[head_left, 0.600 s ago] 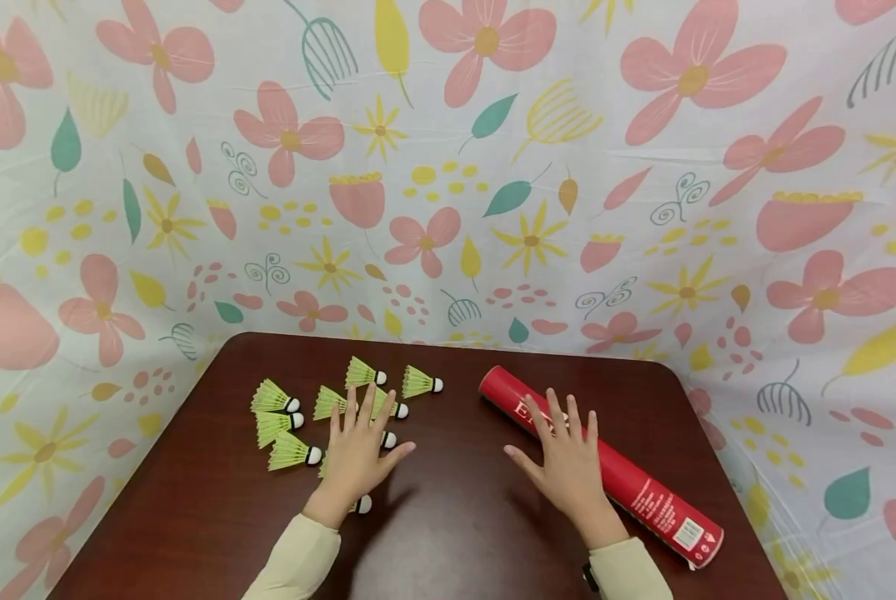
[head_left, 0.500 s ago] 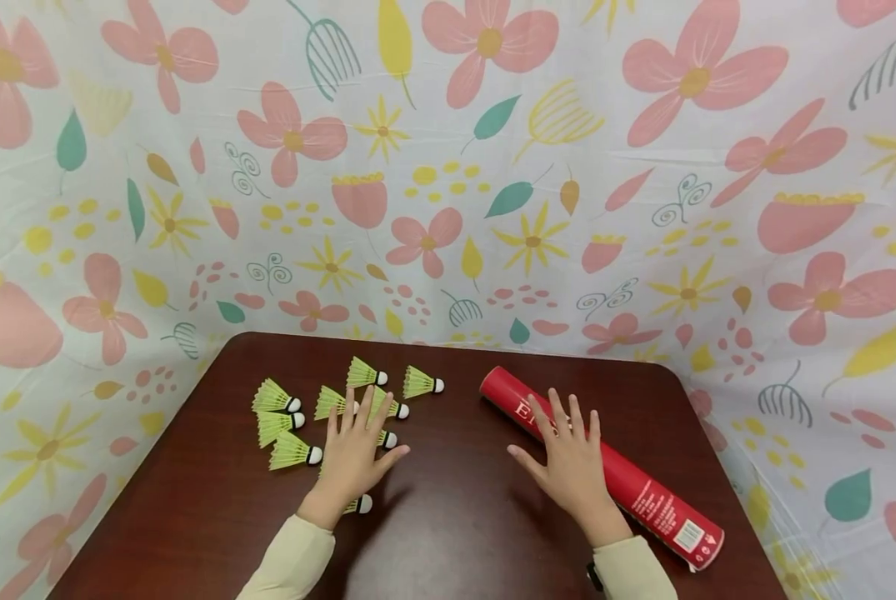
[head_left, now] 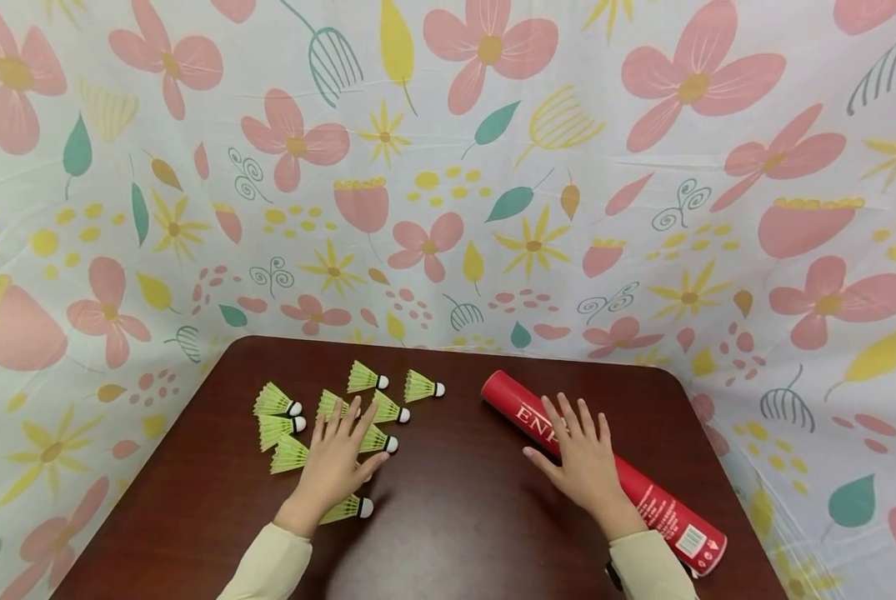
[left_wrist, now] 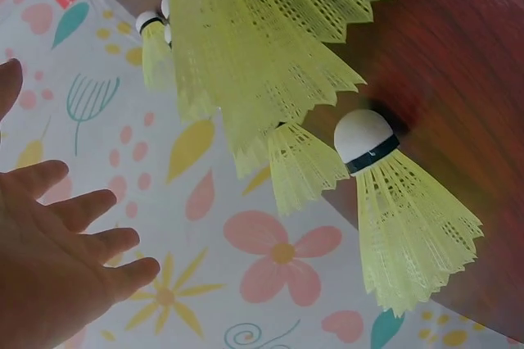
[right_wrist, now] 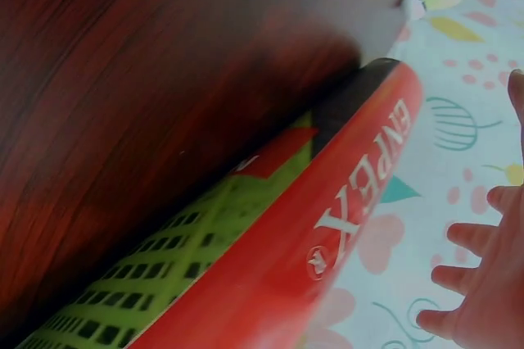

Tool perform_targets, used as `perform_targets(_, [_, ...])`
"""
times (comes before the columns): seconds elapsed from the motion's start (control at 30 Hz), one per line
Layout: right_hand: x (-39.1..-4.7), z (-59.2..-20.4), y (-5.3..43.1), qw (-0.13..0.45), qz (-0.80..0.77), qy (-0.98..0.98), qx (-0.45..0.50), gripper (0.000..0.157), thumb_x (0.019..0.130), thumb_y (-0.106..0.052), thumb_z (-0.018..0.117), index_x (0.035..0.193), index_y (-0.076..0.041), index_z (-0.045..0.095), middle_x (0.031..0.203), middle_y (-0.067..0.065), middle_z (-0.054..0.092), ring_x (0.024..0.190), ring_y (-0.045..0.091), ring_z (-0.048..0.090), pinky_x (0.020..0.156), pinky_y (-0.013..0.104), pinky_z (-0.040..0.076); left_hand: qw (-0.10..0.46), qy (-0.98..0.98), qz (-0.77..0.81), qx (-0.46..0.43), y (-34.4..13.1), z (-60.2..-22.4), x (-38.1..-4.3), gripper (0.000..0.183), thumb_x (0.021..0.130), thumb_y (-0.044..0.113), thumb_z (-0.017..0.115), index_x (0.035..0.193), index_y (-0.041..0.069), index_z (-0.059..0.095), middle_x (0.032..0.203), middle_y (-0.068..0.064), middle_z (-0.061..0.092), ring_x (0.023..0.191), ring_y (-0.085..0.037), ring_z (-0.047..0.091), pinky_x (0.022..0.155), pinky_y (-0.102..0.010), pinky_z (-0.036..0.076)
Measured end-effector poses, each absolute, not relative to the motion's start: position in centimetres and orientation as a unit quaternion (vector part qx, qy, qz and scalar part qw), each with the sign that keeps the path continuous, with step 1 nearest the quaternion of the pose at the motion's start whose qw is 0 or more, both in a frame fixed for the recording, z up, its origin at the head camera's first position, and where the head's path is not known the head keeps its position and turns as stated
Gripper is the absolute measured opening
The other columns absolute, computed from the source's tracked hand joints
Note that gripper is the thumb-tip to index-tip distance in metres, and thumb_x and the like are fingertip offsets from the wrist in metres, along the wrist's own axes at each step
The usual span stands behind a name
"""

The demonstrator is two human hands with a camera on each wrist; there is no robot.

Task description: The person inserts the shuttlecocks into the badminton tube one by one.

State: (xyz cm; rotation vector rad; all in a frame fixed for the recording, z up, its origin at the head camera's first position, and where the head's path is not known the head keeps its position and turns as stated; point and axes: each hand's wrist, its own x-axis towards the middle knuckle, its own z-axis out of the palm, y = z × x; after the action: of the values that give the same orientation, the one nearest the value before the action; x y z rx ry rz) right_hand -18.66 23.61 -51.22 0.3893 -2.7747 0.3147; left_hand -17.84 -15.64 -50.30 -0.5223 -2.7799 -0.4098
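Observation:
My left hand (head_left: 332, 468) is spread with straight fingers above a group of yellow shuttlecocks (head_left: 291, 454) on the left of the table, hiding parts of some. Nothing is held in it. In the left wrist view one shuttlecock (left_wrist: 413, 234) shows its white cork and black band. On the right, a red shuttlecock tube (head_left: 665, 504) lies diagonally, lettered ENPEX in the right wrist view, with a green printed side. Over its middle my right hand (head_left: 584, 462) hovers, fingers spread and holding nothing. The right wrist view shows these fingers apart from the tube (right_wrist: 270, 275).
The dark brown table (head_left: 448, 533) has rounded far corners. A white cloth (head_left: 448, 250) with flowers and leaves hangs behind and around it. One shuttlecock (head_left: 422, 386) lies a little apart near the back edge.
My left hand has shifted left and slightly toward me, uncovering more of the nearer shuttlecocks. The right hand has moved a little to the right. Shuttlecocks and tube stay in place.

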Motion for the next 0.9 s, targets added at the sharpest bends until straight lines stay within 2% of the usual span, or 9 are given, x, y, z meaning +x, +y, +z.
perform_targets(0.33, [-19.2, -52.0, 24.6, 0.147, 0.126, -0.971, 0.141, 0.086, 0.085, -0.054, 0.064, 0.152, -0.014, 0.029, 0.153, 0.018, 0.031, 0.139, 0.042, 0.022, 0.108, 0.064, 0.014, 0.121, -0.962, -0.158, -0.185, -17.0, -50.4, -17.3, 0.078, 0.087, 0.038, 0.071, 0.151, 0.016, 0.033, 0.154, -0.019, 0.027, 0.142, -0.044, 0.017, 0.109, -0.062, 0.019])
perform_targets(0.6, [-20.3, -52.8, 24.8, 0.139, 0.133, -0.971, 0.144, 0.084, 0.085, -0.049, 0.066, 0.151, -0.011, 0.030, 0.152, 0.017, 0.032, 0.139, 0.041, 0.024, 0.108, 0.063, 0.016, 0.113, -0.962, -0.183, -0.167, -18.3, -50.8, -16.6, 0.077, 0.086, 0.033, 0.073, 0.149, 0.012, 0.036, 0.149, -0.021, 0.036, 0.139, -0.045, 0.024, 0.109, -0.061, 0.019])
perform_targets(0.9, [-21.6, -53.7, 24.8, 0.132, 0.113, -0.974, 0.144, 0.081, 0.087, -0.046, 0.066, 0.150, -0.007, 0.033, 0.150, 0.018, 0.035, 0.137, 0.040, 0.030, 0.108, 0.061, 0.019, 0.115, -0.959, -0.216, -0.143, -19.6, -51.8, -15.5, 0.074, 0.087, 0.030, 0.073, 0.147, 0.007, 0.038, 0.146, -0.023, 0.040, 0.136, -0.046, 0.030, 0.105, -0.064, 0.024])
